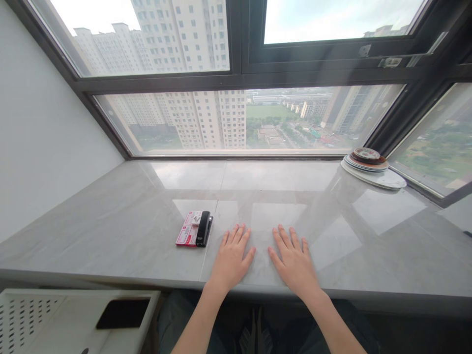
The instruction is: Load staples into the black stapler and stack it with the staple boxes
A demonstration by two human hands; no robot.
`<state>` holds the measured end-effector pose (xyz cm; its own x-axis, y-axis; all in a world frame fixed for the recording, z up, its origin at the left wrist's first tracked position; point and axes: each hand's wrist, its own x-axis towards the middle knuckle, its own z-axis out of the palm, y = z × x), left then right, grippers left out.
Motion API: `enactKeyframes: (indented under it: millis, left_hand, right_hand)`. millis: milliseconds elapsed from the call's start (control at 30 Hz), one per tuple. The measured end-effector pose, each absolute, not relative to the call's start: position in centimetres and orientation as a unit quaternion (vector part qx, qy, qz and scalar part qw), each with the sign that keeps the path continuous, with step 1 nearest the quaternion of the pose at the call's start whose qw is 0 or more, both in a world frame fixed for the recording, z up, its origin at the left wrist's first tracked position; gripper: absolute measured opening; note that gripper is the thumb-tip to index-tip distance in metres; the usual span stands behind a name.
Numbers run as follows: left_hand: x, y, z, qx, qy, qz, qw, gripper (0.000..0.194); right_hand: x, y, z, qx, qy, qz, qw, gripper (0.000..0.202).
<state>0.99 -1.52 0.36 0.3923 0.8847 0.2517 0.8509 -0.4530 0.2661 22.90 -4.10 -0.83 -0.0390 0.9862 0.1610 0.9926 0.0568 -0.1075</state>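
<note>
My left hand point(232, 255) lies flat on the grey marble-like ledge point(110, 231), fingers stretched forward and holding nothing. To its right, my right hand point(293, 258) rests palm down too, with its fingers spread and a gap between the two hands. A black stapler point(203, 229) lies just left of my left hand, apart from it. Beside the stapler, and partly under it, are small pink-and-white boxes point(189, 229), which look like staple packs; their print is too small to read.
A stack of plates point(367, 162) on a white board point(391, 181) stands at the far right corner by the window frame point(236, 83). Below the ledge at left, a dark phone point(123, 313) lies on a white perforated tray point(73, 339). A white wall point(47, 123) bounds the left side.
</note>
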Motion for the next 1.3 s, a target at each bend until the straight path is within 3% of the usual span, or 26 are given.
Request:
enactKeyframes:
  millis: [1300]
  left_hand:
    - [0.92,-1.47,0.16,0.833,0.52,0.182,0.046,0.055]
  right_hand:
    - [23.04,-3.77,-1.36,-0.686,-0.716,0.018,0.129,0.062]
